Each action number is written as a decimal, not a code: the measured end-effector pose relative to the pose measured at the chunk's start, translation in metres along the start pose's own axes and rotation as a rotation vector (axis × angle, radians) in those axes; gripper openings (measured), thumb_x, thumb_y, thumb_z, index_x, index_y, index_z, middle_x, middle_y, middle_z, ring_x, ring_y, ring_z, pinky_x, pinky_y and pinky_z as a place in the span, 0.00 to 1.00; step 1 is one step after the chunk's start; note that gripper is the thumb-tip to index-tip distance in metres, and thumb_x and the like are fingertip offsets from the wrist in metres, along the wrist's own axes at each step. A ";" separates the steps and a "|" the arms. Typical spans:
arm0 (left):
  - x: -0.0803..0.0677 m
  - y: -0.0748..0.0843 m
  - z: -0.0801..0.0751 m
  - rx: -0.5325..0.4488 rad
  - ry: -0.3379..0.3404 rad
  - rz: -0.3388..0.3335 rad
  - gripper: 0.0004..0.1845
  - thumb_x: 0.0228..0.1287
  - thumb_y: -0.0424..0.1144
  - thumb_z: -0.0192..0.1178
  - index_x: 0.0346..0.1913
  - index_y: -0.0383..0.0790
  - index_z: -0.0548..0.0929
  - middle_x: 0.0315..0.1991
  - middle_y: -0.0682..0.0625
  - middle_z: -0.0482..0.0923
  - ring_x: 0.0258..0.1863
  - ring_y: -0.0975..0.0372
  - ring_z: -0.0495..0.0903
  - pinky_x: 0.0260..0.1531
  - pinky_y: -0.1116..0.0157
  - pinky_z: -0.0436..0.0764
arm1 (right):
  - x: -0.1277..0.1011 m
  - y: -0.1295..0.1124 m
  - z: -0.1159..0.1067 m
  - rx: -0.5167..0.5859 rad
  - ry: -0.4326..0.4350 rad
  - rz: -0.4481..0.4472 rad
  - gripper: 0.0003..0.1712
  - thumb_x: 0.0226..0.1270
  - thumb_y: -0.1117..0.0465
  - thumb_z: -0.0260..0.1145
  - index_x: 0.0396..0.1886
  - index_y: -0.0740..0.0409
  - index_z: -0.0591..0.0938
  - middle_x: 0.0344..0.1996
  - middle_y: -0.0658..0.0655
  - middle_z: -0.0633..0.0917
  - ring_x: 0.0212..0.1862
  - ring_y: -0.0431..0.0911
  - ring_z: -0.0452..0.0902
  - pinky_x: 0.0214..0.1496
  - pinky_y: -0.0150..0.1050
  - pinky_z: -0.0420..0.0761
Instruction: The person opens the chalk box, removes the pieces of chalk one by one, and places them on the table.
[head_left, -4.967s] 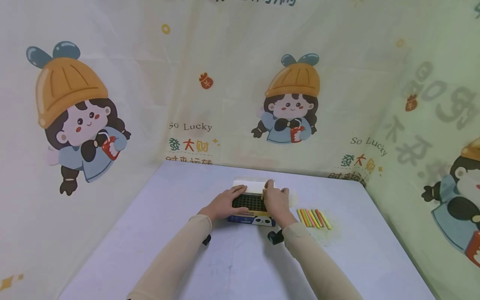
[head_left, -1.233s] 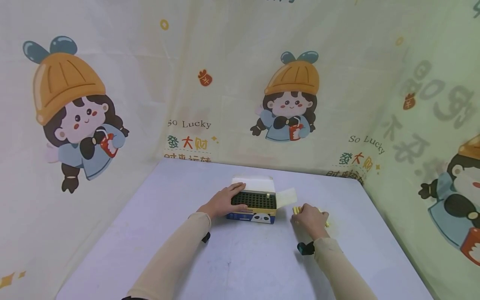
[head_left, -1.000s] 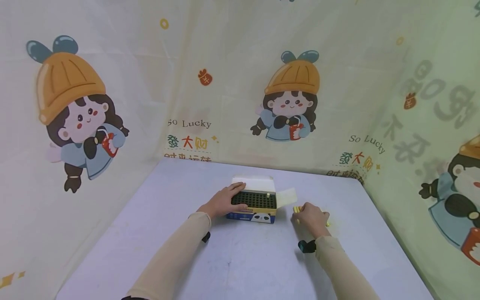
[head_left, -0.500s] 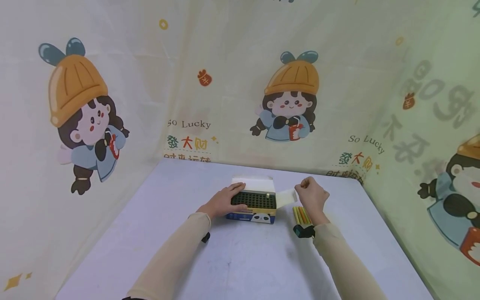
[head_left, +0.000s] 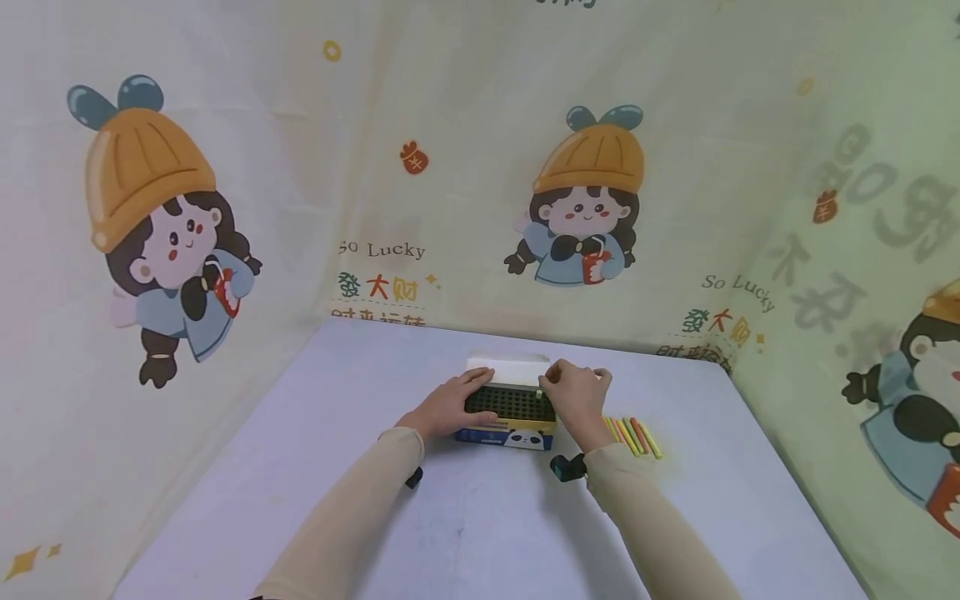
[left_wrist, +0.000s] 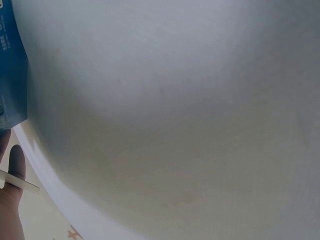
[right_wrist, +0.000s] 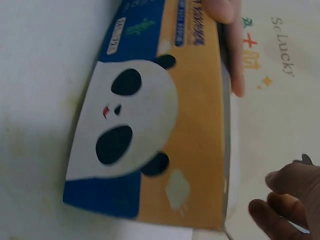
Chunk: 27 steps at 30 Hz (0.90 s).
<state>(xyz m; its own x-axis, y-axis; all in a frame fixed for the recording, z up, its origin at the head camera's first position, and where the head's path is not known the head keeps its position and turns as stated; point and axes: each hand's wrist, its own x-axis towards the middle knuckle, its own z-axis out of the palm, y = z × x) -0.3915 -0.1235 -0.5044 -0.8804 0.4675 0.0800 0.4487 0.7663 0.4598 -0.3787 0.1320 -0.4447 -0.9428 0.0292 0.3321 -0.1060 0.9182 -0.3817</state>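
A chalk box [head_left: 517, 436] with a panda face on its blue and orange front [right_wrist: 150, 125] lies open on the table, showing a black grid insert [head_left: 510, 402]. My left hand [head_left: 450, 406] rests flat on the box's left end, one finger [right_wrist: 232, 55] along the top edge. My right hand [head_left: 573, 398] hovers over the box's right back corner with curled fingers [right_wrist: 290, 200], pinching a pale chalk stick [head_left: 537, 391] at the grid. Several coloured chalk sticks [head_left: 633, 435] lie in a row just right of the box.
The pale table [head_left: 465, 533] sits in a corner of cartoon-printed cloth walls [head_left: 585, 208]. The box lid [head_left: 506, 362] stands open at the back. In the left wrist view only bare table [left_wrist: 175, 110] and a blue box edge [left_wrist: 10, 75] show.
My right hand went to the chalk row beside the box, took a stick, lifted, and has moved left over the box's right back corner. The left hand stayed on the box.
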 end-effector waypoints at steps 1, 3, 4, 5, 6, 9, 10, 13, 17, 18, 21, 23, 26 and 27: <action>0.000 0.000 0.000 0.002 0.003 0.000 0.51 0.64 0.76 0.56 0.84 0.63 0.50 0.84 0.58 0.50 0.80 0.48 0.58 0.75 0.43 0.64 | 0.000 -0.002 0.003 -0.032 -0.018 -0.012 0.11 0.70 0.51 0.71 0.35 0.53 0.89 0.24 0.51 0.88 0.34 0.51 0.84 0.71 0.67 0.58; 0.001 0.000 0.001 -0.003 0.006 0.001 0.51 0.63 0.77 0.56 0.84 0.63 0.51 0.84 0.58 0.51 0.80 0.48 0.59 0.74 0.43 0.65 | -0.001 -0.005 0.006 -0.077 -0.049 -0.031 0.11 0.69 0.51 0.72 0.34 0.53 0.89 0.21 0.50 0.87 0.32 0.50 0.83 0.71 0.68 0.59; 0.001 0.001 0.001 -0.007 0.007 0.001 0.51 0.63 0.77 0.56 0.84 0.63 0.52 0.84 0.58 0.51 0.80 0.48 0.60 0.74 0.43 0.65 | -0.002 -0.006 0.008 -0.096 -0.061 -0.037 0.11 0.68 0.51 0.72 0.33 0.53 0.89 0.20 0.49 0.86 0.31 0.50 0.82 0.70 0.68 0.60; 0.001 0.001 0.002 -0.006 0.004 -0.002 0.51 0.62 0.78 0.55 0.84 0.64 0.51 0.84 0.58 0.51 0.80 0.49 0.60 0.74 0.44 0.65 | -0.002 -0.006 0.009 -0.111 -0.075 -0.043 0.11 0.68 0.51 0.73 0.32 0.53 0.89 0.19 0.49 0.85 0.30 0.49 0.82 0.70 0.68 0.60; 0.001 0.001 0.002 -0.012 0.000 -0.004 0.52 0.62 0.78 0.55 0.84 0.64 0.51 0.84 0.58 0.50 0.80 0.49 0.59 0.74 0.44 0.65 | -0.003 -0.006 0.011 -0.122 -0.089 -0.046 0.11 0.67 0.51 0.73 0.32 0.53 0.89 0.19 0.49 0.85 0.30 0.49 0.82 0.70 0.68 0.60; 0.001 0.001 0.003 -0.016 -0.004 0.000 0.52 0.62 0.78 0.55 0.84 0.64 0.50 0.84 0.58 0.50 0.80 0.49 0.59 0.74 0.44 0.65 | -0.004 -0.005 0.015 -0.137 -0.109 -0.048 0.10 0.66 0.53 0.75 0.32 0.54 0.88 0.19 0.49 0.86 0.31 0.49 0.82 0.70 0.68 0.60; 0.001 0.001 0.003 -0.018 -0.006 0.001 0.52 0.62 0.78 0.55 0.84 0.64 0.50 0.84 0.58 0.50 0.80 0.49 0.59 0.74 0.44 0.65 | -0.005 -0.004 0.016 -0.139 -0.114 -0.045 0.09 0.65 0.53 0.75 0.32 0.54 0.88 0.20 0.50 0.86 0.32 0.50 0.82 0.70 0.68 0.60; 0.001 0.001 0.003 -0.021 -0.002 0.007 0.51 0.63 0.77 0.56 0.84 0.63 0.50 0.84 0.58 0.50 0.80 0.49 0.58 0.75 0.44 0.64 | -0.004 -0.004 0.017 -0.137 -0.129 -0.032 0.08 0.66 0.55 0.75 0.35 0.55 0.88 0.24 0.51 0.88 0.35 0.51 0.83 0.71 0.68 0.60; 0.000 0.001 0.002 -0.026 0.004 0.010 0.51 0.63 0.75 0.57 0.84 0.62 0.51 0.84 0.58 0.50 0.80 0.49 0.58 0.75 0.44 0.64 | -0.002 -0.004 0.019 -0.131 -0.141 -0.023 0.09 0.68 0.55 0.74 0.36 0.56 0.89 0.28 0.53 0.90 0.36 0.50 0.85 0.71 0.67 0.60; 0.000 0.001 0.002 -0.021 0.007 0.011 0.51 0.63 0.76 0.57 0.84 0.62 0.51 0.84 0.58 0.50 0.80 0.49 0.58 0.75 0.44 0.64 | -0.001 -0.004 0.020 -0.130 -0.140 -0.025 0.09 0.69 0.55 0.73 0.36 0.56 0.90 0.28 0.53 0.90 0.35 0.50 0.85 0.71 0.67 0.60; 0.000 0.000 0.002 -0.006 0.017 0.017 0.51 0.63 0.76 0.56 0.84 0.62 0.51 0.84 0.58 0.50 0.80 0.49 0.58 0.75 0.44 0.64 | -0.001 -0.004 0.020 -0.129 -0.126 -0.049 0.09 0.70 0.55 0.73 0.35 0.57 0.90 0.28 0.53 0.90 0.34 0.49 0.85 0.70 0.66 0.62; 0.001 -0.001 0.003 0.004 0.022 0.017 0.51 0.63 0.77 0.55 0.84 0.62 0.51 0.84 0.58 0.50 0.80 0.49 0.58 0.75 0.44 0.64 | -0.001 -0.005 0.020 -0.132 -0.121 -0.070 0.09 0.70 0.56 0.72 0.35 0.57 0.88 0.26 0.52 0.90 0.32 0.48 0.85 0.69 0.65 0.63; 0.001 -0.001 0.002 0.004 0.026 0.012 0.51 0.63 0.76 0.56 0.84 0.62 0.52 0.84 0.58 0.50 0.80 0.50 0.59 0.75 0.44 0.64 | -0.003 -0.005 0.020 -0.138 -0.121 -0.098 0.09 0.72 0.56 0.71 0.34 0.57 0.85 0.23 0.51 0.87 0.29 0.47 0.83 0.69 0.65 0.63; 0.000 -0.001 0.002 0.002 0.025 0.011 0.51 0.64 0.76 0.56 0.84 0.62 0.52 0.84 0.58 0.51 0.80 0.50 0.59 0.75 0.44 0.64 | -0.003 -0.006 0.020 -0.140 -0.123 -0.103 0.09 0.72 0.56 0.71 0.34 0.56 0.85 0.22 0.51 0.87 0.29 0.47 0.83 0.68 0.65 0.63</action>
<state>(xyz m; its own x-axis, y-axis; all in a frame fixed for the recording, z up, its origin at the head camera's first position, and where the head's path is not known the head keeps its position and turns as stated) -0.3919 -0.1232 -0.5068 -0.8789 0.4648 0.1076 0.4589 0.7620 0.4568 -0.3813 0.1191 -0.4605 -0.9616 -0.1084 0.2521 -0.1672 0.9600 -0.2247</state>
